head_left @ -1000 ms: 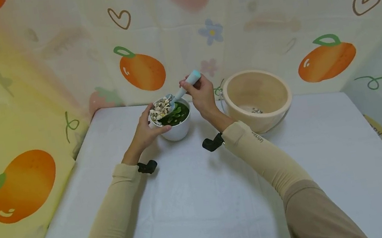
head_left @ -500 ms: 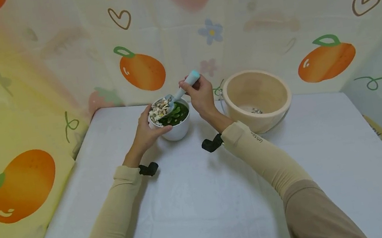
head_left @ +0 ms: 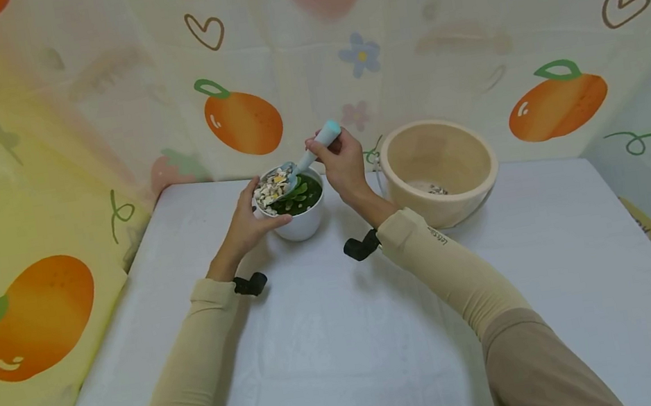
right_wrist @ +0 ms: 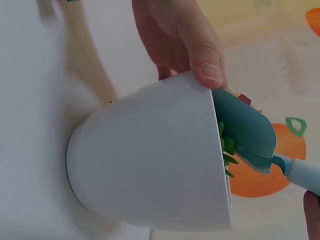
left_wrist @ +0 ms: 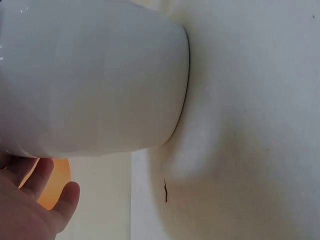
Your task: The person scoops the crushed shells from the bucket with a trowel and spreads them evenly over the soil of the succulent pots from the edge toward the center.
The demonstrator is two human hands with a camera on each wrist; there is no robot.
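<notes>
Pot, plain white and pretty small, is set upright near the far edge of the table, a bit left of centre. A leafy green plant is seen inside, ringed by a dark green surface; whether that's soil or something else can't really be made out. The left side of the opening is covered by a heap of mixed pebbles, mostly whitish with some darker and yellowish bits. The blue-green blade of a little scoop is dipped at a slant into the mouth, right up against the leaves, and pebbles are carried on it. How many are on the blade and how many are in the pot can't be told.

The scoop's pale blue handle is pinched in the right hand, tilted up toward the right, with its end poking out past the fingers. The pot is gripped from the left by the left hand: the thumb is laid along the near side of the rim, and the other fingers are wrapped around the far side.

Just to the right, a big cream bowl is placed on the table, with a few pebbles scattered on its bottom. Small black cameras are worn on both wrists, below beige sleeves. Everything's backed by a patterned sheet printed with oranges, hearts, flowers and "happy".
</notes>
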